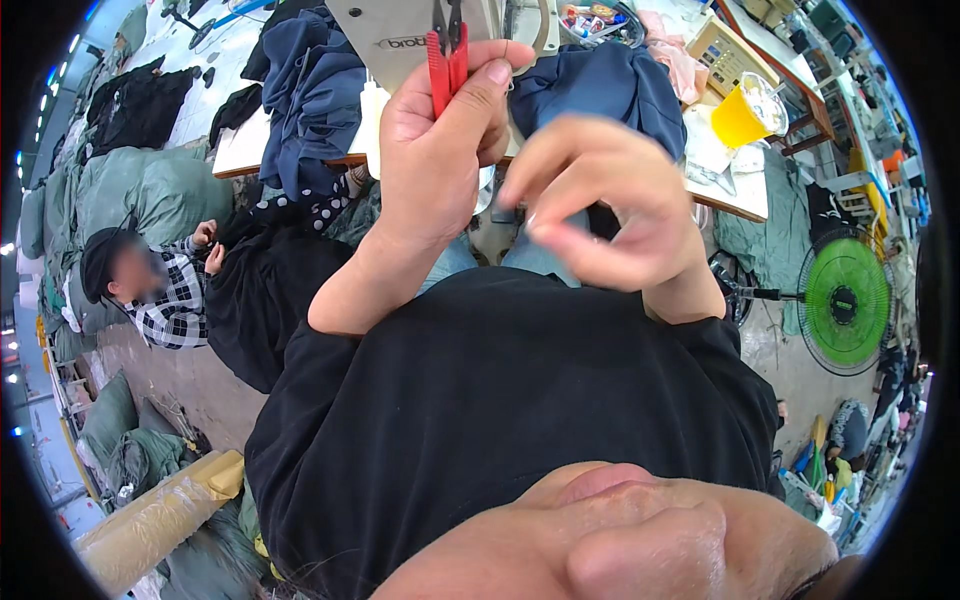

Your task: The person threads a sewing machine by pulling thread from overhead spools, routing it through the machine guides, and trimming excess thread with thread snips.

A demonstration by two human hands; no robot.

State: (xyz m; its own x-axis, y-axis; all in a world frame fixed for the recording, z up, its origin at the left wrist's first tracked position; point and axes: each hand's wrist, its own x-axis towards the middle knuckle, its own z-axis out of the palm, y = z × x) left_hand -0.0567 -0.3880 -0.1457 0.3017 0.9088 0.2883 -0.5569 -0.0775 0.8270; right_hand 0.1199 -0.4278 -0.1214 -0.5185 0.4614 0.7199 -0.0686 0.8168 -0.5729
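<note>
Two hands, my left hand [430, 145] and my right hand [620, 210], are raised in front of my black shirt [530, 370]. The left is curled round a pair of red snips [440, 75], which lie between the thumb and the palm; its thumb is pressed toward the forefinger, but anything pinched at those tips is too fine to tell. The hold seems chosen to keep the tool ready while leaving the fingertips usable.

Orientation: the snips' long axis runs nearly upright in the view. The dark blades point away from my body, reaching the upper edge of the picture; the handles point back toward my wrist.

The right is blurred, with bent fingers and its thumb opposite them, just beside the left wrist. A small pale spot shows near the thumb tip; I cannot tell whether it is pinched there.

Beyond the hands, a white sewing machine [388, 42] stands on the tabletop [746, 196], probably set straight ahead of me so both arms can reach it equally. One navy cloth [315, 90] hangs over the near edge to its left; another navy cloth [610, 88] lies to its right, apparently to leave the middle to the machine.
</note>
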